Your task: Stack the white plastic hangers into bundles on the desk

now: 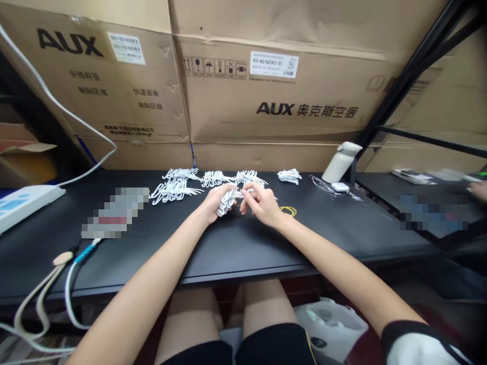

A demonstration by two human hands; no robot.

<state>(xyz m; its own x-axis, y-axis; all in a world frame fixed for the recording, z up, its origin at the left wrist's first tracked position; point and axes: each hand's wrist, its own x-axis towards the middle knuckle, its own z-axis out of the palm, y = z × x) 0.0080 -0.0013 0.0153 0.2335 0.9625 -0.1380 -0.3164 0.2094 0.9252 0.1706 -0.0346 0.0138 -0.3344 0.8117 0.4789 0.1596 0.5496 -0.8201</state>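
My left hand (215, 204) is closed round a bundle of white hooks (225, 204), their curved ends pointing down toward me. At the bundle's other end the fingers of my right hand (261, 204) are pinched together on the straight stems; whether a band is between them is too small to tell. Behind my hands lie several piles of similar white hooks, among them a left pile (175, 190), a middle pile (216, 178) and a small right pile (289, 176). Yellow rubber bands (288, 211) rest on the black table just right of my right hand.
A cream bottle (340, 163), glasses (323, 186) and a small white case (340, 187) stand at the back right. To the left are a blurred-out phone (116, 213) on a cable and a white power strip (28, 205). Cardboard boxes (228, 116) wall the back. Another person's hand (478, 190) shows far right.
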